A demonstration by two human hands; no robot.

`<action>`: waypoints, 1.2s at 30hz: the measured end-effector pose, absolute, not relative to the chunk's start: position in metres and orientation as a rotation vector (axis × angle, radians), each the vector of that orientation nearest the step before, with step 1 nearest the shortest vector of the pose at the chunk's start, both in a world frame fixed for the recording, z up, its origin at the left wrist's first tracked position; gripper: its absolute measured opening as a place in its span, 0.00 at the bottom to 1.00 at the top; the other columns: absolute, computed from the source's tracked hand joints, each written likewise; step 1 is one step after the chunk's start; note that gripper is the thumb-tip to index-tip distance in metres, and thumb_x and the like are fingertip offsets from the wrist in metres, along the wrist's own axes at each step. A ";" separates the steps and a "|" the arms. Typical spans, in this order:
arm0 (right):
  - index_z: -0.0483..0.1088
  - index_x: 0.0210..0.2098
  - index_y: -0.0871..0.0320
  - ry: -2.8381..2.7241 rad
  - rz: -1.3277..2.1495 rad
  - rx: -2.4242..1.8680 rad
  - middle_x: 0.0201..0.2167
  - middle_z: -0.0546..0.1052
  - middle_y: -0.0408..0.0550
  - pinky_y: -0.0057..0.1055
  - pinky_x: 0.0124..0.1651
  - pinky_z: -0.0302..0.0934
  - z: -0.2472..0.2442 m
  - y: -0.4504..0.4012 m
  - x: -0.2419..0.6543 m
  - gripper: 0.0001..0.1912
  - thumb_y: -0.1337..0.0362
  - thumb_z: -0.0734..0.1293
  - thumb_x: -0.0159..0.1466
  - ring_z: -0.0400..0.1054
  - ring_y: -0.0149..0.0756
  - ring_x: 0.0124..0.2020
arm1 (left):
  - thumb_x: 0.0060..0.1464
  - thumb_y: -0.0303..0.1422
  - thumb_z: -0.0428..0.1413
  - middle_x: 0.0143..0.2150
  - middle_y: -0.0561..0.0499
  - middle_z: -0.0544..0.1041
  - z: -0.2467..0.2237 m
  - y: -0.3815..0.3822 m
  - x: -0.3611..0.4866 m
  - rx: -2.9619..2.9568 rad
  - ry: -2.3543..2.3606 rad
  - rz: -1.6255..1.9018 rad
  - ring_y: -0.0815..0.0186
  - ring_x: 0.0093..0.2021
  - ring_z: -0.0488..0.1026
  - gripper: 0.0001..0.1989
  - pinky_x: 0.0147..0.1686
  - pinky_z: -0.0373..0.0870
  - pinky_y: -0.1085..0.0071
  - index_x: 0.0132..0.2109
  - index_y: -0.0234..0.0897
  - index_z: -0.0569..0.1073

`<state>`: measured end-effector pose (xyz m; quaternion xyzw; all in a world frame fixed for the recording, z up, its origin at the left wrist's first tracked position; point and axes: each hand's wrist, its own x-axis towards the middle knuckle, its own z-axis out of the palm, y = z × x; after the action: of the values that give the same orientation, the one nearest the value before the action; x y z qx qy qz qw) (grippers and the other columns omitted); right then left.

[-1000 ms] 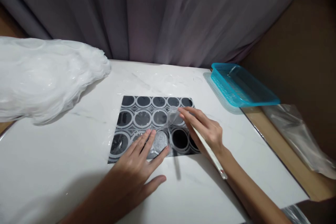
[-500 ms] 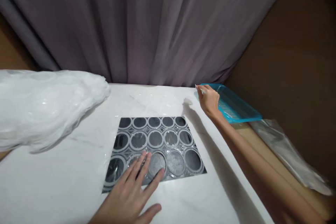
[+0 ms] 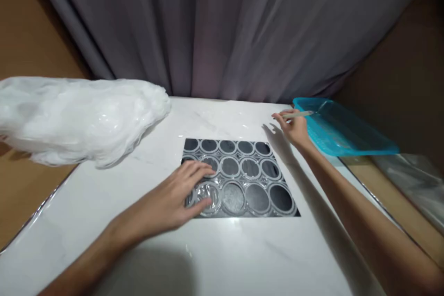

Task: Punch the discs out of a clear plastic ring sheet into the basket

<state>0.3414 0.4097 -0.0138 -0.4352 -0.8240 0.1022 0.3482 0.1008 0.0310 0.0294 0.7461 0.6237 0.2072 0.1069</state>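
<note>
A dark, glossy sheet [image 3: 229, 200] printed with rows of grey rings lies flat on the white table. Its left part is covered by my left hand [image 3: 180, 192], which rests there with fingers stretched out and thumb apart, holding nothing. Beyond the sheet's far right corner, my right hand [image 3: 294, 128] is raised over the tabletop, pinching a slim pale pen [image 3: 298, 114]. The pen lies nearly level, its dark tip to the left and its pale end to the right, close to the blue plastic tray [image 3: 357, 151].
At the left, a bulky white plastic bag [image 3: 83, 120] lies partly over the table's edge. A clear plastic wrapper [image 3: 412, 180] is at the far right, below the tray. Grey curtain [image 3: 222, 32] hangs behind the white table [image 3: 243, 259].
The view has shifted, so the sheet appears farther right. My left hand has slid toward the sheet's left side, fingers now pointing right. My right hand has turned, showing the pen's length.
</note>
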 end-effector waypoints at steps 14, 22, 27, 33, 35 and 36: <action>0.74 0.41 0.63 -1.792 2.024 -0.531 0.27 0.80 0.47 0.27 0.34 0.70 -0.016 0.219 0.322 0.12 0.61 0.77 0.66 0.77 0.34 0.29 | 0.62 0.56 0.58 0.73 0.43 0.60 0.007 0.041 0.088 2.120 1.925 0.249 0.45 0.70 0.61 0.40 0.66 0.64 0.46 0.74 0.49 0.57; 0.75 0.42 0.62 -1.837 2.240 -0.456 0.29 0.80 0.48 0.28 0.38 0.69 -0.011 0.208 0.327 0.14 0.56 0.74 0.70 0.76 0.34 0.32 | 0.61 0.55 0.59 0.72 0.44 0.61 -0.005 0.045 0.085 2.218 1.920 0.237 0.46 0.70 0.61 0.40 0.67 0.63 0.48 0.73 0.47 0.57; 0.77 0.44 0.62 -1.994 2.162 -0.565 0.29 0.80 0.48 0.28 0.35 0.69 -0.015 0.209 0.327 0.15 0.55 0.74 0.70 0.77 0.37 0.33 | 0.62 0.54 0.58 0.72 0.43 0.61 -0.006 0.043 0.085 2.249 1.896 0.220 0.47 0.71 0.60 0.38 0.67 0.63 0.49 0.72 0.45 0.57; 0.78 0.40 0.60 -2.074 1.989 -0.597 0.27 0.77 0.45 0.26 0.29 0.65 -0.004 0.193 0.320 0.12 0.57 0.74 0.69 0.73 0.33 0.28 | 0.63 0.53 0.57 0.73 0.42 0.60 -0.002 0.038 0.081 2.271 1.855 0.229 0.48 0.73 0.57 0.38 0.69 0.60 0.51 0.72 0.40 0.57; 0.78 0.41 0.60 -2.051 2.025 -0.573 0.27 0.77 0.45 0.26 0.30 0.65 0.000 0.184 0.312 0.11 0.57 0.74 0.69 0.73 0.34 0.28 | 0.61 0.55 0.59 0.73 0.43 0.59 -0.001 0.038 0.079 2.277 1.830 0.250 0.49 0.73 0.55 0.41 0.70 0.59 0.52 0.72 0.41 0.57; 0.78 0.41 0.61 -2.045 2.046 -0.551 0.27 0.78 0.46 0.27 0.30 0.65 0.000 0.181 0.308 0.12 0.57 0.74 0.69 0.74 0.35 0.28 | 0.60 0.56 0.59 0.74 0.44 0.59 0.001 0.037 0.077 2.262 1.824 0.236 0.50 0.74 0.54 0.42 0.71 0.57 0.53 0.72 0.42 0.56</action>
<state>0.3082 0.1806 0.0004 -0.1861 -0.6910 0.6915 0.0982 0.0770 0.0374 0.0005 0.7710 0.6216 0.0803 0.1130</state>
